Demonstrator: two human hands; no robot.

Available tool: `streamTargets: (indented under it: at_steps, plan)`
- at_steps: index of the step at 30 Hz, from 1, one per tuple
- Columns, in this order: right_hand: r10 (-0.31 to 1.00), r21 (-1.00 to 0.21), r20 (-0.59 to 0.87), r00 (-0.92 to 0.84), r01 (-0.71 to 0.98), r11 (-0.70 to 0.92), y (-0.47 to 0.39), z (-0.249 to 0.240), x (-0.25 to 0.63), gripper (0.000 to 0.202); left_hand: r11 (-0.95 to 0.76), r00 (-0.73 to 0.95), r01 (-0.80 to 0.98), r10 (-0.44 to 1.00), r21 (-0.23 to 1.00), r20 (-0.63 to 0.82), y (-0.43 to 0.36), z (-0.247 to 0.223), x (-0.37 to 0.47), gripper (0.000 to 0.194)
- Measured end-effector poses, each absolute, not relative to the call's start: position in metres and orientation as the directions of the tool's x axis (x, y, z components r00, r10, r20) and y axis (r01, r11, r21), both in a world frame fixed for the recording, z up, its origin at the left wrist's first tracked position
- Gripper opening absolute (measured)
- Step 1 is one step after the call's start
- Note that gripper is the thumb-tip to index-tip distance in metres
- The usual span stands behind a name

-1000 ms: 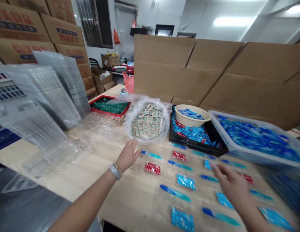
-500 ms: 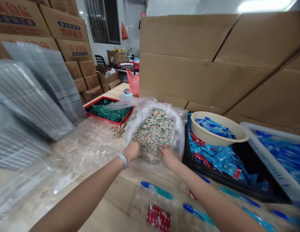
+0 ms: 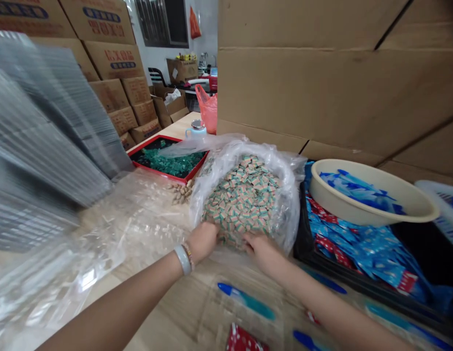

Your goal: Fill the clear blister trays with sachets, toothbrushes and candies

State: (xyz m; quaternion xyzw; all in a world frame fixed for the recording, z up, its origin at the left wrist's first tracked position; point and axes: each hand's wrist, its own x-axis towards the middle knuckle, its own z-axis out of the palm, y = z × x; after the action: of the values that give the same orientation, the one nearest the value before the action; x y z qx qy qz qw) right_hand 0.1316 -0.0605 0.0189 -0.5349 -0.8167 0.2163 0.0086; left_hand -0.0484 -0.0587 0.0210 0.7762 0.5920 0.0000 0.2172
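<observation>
In front of me stands a clear plastic bag (image 3: pixel 290 204) with its mouth spread wide, full of small flat pieces (image 3: pixel 244 195) with beige and green faces. My left hand (image 3: pixel 203 240), a pale bangle and a beaded bracelet at its wrist, is closed at the bag's near left edge; its fingertips are hidden against the pieces. Across from it, my right hand (image 3: pixel 263 248) is at the near right edge, fingers curled in and pressed together. What either hand pinches, bag edge or pieces, I cannot make out.
A red-rimmed tray (image 3: pixel 164 173) of green pieces and some nuts (image 3: pixel 180 192) lie left of the bag. Clear plastic trays (image 3: pixel 58 131) are stacked further left. A cream basin (image 3: pixel 368 204) stands over blue packets (image 3: pixel 358 243) at right. Blue-teal pens (image 3: pixel 246 300) lie in front.
The view has shifted closer and lower, so the bag and basin look larger. Both hands remain at the bag's near edge, with their fingers still closed.
</observation>
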Motion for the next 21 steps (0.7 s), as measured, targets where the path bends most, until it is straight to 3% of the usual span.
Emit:
streamTargets:
  at_steps: [7, 14, 21]
  plan:
    - [0.886, -0.285, -0.22, -0.408, 0.896, 0.342, -0.065, 0.012, 0.109, 0.023, -0.132, 0.246, 0.902, 0.94, 0.41, -0.238, -0.066, 0.023, -0.051, 0.019]
    - [0.824, -0.382, -0.181, -0.537, 0.811, 0.444, -0.063, 0.01, 0.118, 0.023, -0.152, 0.269, 0.896, 0.933, 0.418, -0.239, -0.072, 0.022, -0.052, 0.02]
    - [0.816, -0.354, -0.219, -0.534, 0.823, 0.444, -0.048, 0.022, 0.116, 0.026, -0.118, 0.285, 0.843, 0.926, 0.525, -0.249, -0.063, 0.024, -0.059, 0.028]
